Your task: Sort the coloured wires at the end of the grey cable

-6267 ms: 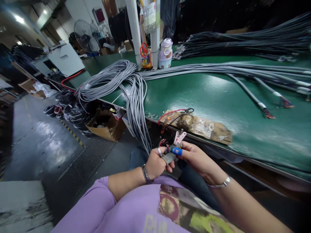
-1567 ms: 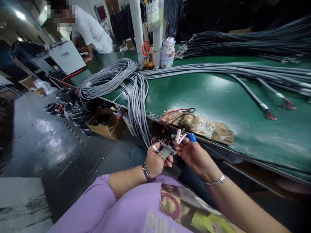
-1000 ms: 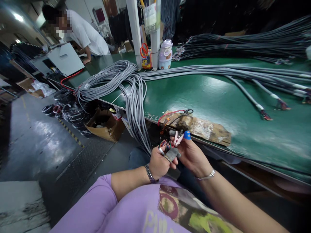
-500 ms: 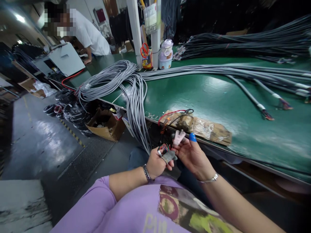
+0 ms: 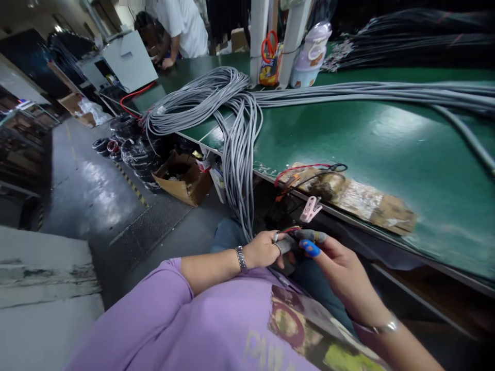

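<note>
My left hand (image 5: 266,251) is closed around the end of a grey cable, with thin coloured wires (image 5: 291,229) showing above its fingers. Grey covers sit on some of its fingertips. My right hand (image 5: 340,260) has its thumb, in a blue cover, and a grey-covered finger pinched together at these wires, right beside the left hand. The exact wire between them is hidden. Just beyond both hands, a pink clothespin (image 5: 311,209) stands out at the bench's front edge. The bundle of grey cables (image 5: 240,170) hangs over the bench edge toward my lap.
A worn wooden block (image 5: 392,211) with tape and a red-and-black lead lies on the green bench (image 5: 371,134). Behind are coiled grey cables (image 5: 201,98), scissors (image 5: 269,46), a lilac container (image 5: 313,54) and black cables (image 5: 417,46). A cardboard box (image 5: 185,180) stands on the floor. A co-worker (image 5: 185,28) leans over the bench.
My right hand has gone from spread fingers by the clothespin to a pinch at the wires. The view has shifted, so the bench things appear further right and higher.
</note>
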Demonstrator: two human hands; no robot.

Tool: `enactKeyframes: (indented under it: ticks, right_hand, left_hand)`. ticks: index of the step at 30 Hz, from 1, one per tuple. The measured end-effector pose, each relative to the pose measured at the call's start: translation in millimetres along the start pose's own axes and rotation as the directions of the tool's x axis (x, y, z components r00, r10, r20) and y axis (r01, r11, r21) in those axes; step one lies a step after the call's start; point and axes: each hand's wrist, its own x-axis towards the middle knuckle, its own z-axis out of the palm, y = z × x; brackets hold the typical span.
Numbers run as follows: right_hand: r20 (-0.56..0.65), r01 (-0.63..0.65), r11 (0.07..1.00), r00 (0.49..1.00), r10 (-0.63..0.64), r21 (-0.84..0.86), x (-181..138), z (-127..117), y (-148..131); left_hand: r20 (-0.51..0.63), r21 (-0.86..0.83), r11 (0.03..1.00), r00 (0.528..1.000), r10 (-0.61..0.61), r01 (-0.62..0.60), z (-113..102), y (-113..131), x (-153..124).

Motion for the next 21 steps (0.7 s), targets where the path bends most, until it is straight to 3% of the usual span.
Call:
enactKeyframes:
  ticks: [4,7,10,12,15,18,21]
  right_hand:
    - [0.059,0.058,0.998,0.997,-0.056,-0.035,-4,12,-7]
    - [0.005,0.097,0.994,0.995,-0.097,-0.048,-3,14,-9]
    - [-0.016,0.052,0.999,0.999,-0.052,0.005,-2,10,-9]
    - [-0.014,0.004,0.999,1.0,-0.003,0.045,-1,8,-6]
    - [-0.049,-0.041,0.992,0.998,0.047,0.122,-1,7,-3]
    - [-0.052,-0.079,0.979,0.995,0.09,0.186,-2,9,-5]
    - [0.038,-0.106,0.986,0.994,0.102,0.127,-1,10,-11]
  left_hand:
    - [0.041,0.089,0.993,0.996,-0.085,0.081,1,-3,-6]
    - [0.079,0.204,0.979,0.996,-0.04,0.023,1,0,-11]
    - [-0.03,0.076,0.987,0.989,0.145,-0.142,2,10,-17]
    - [-0.08,-0.011,0.993,0.99,0.114,-0.115,3,17,-21]
    - [-0.101,0.029,0.995,0.99,0.1,-0.097,4,23,-23]
    - [-0.054,0.139,0.983,0.991,0.125,-0.117,3,21,-22]
    - [0.046,0.266,0.957,0.994,0.104,-0.112,2,19,-21]
